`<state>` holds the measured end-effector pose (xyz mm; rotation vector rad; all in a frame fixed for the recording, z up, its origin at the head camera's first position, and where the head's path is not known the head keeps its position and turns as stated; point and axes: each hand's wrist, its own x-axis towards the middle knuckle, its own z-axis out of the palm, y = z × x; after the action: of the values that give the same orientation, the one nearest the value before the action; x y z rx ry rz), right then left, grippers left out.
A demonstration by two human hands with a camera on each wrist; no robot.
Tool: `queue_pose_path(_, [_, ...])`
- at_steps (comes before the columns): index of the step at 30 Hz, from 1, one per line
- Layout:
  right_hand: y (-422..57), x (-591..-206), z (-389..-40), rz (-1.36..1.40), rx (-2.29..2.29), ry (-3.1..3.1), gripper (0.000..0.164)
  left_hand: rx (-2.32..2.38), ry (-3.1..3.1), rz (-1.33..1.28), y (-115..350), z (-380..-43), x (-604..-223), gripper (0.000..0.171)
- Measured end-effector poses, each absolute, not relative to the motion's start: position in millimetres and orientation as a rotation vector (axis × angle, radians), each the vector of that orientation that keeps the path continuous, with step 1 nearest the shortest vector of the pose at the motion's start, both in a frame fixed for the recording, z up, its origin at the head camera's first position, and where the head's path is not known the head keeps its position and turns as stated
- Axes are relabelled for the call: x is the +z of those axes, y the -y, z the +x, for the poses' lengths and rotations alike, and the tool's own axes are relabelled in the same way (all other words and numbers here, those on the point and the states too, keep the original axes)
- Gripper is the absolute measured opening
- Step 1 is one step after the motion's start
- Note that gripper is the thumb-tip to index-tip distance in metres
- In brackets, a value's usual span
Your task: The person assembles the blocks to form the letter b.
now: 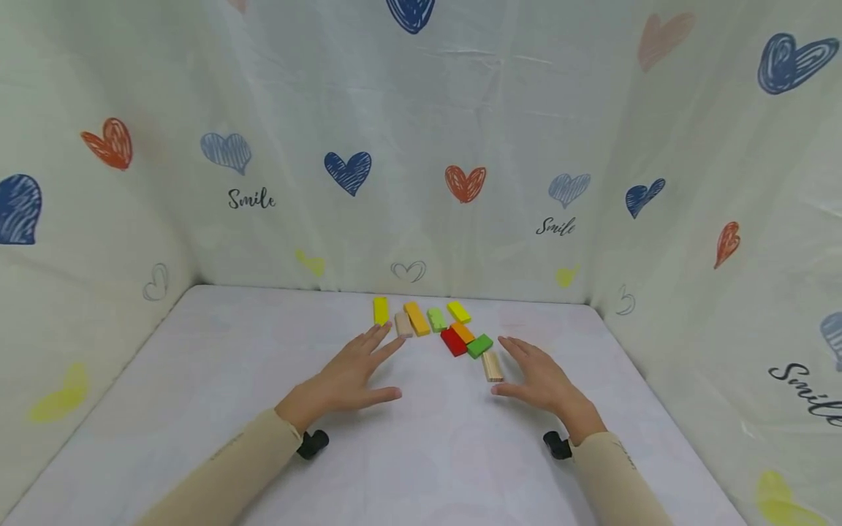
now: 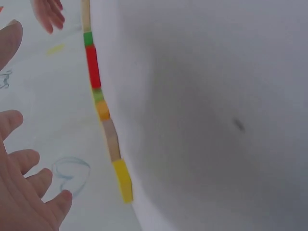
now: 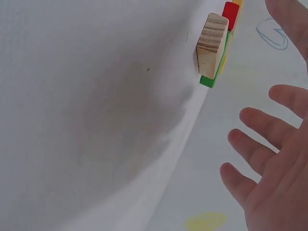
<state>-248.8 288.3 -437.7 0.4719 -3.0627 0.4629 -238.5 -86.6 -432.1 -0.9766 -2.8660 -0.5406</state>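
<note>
Small oblong blocks lie in a loose group toward the back of the white table. On the left are a yellow block (image 1: 381,310), a plain wooden block (image 1: 403,325) and an amber block (image 1: 416,318). A light green block (image 1: 436,319) and a second yellow block (image 1: 458,312) lie behind a red block (image 1: 453,342) and an orange block (image 1: 463,332). A green block (image 1: 480,346) touches another wooden block (image 1: 492,365). My left hand (image 1: 349,375), fingers spread and holding nothing, is nearest the left blocks. My right hand (image 1: 541,378) extends beside the right wooden block, also holding nothing.
The white tabletop (image 1: 421,453) runs back to a hanging curtain (image 1: 408,234) printed with hearts and "Smile". Curtain panels also rise along the left and right sides. A small dark wrist device (image 1: 312,444) sits below the left wrist, with another (image 1: 557,445) below the right.
</note>
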Motion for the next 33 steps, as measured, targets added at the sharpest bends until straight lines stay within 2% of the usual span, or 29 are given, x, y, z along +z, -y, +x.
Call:
queue_pose_path(23, [-269.0, -438.6, -262.4, 0.412, 0.626, 3.105, 0.083, -0.826, 2.976, -0.916, 8.0, -280.0, -437.8, 0.078])
queue_pose_path(33, [-272.0, -442.1, -267.4, 0.377, 0.698, 3.14, 0.082, -0.809, 2.999, -0.935, -12.6, -299.5, -437.5, 0.069])
